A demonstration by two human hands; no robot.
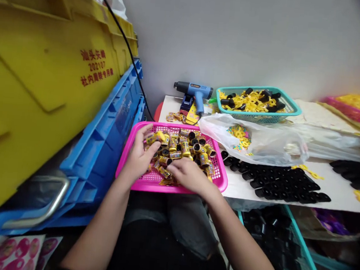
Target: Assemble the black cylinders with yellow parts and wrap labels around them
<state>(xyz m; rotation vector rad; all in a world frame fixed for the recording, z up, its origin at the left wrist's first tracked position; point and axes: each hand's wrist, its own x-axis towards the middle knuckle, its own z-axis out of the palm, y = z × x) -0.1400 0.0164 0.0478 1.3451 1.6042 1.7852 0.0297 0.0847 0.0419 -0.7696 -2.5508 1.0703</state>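
Note:
A pink plastic basket (222, 178) sits in front of me, heaped with small yellow-and-black cylinders (183, 147) in printed wraps. Over its left side, my left hand (141, 152) holds one small yellow cylinder (155, 138) between thumb and fingers. My right hand (189, 175) reaches in over the near edge, its fingers curled down at the pile beside several printed wraps (163, 172). Whatever those fingertips grip is hidden from me.
A blue heat gun (199, 90) stands behind the basket. To the right are a teal basket (294, 110) of yellow and black parts, a plastic bag (270, 138) and rows of black pieces (285, 183). Yellow (58, 59) and blue crates (101, 145) wall the left.

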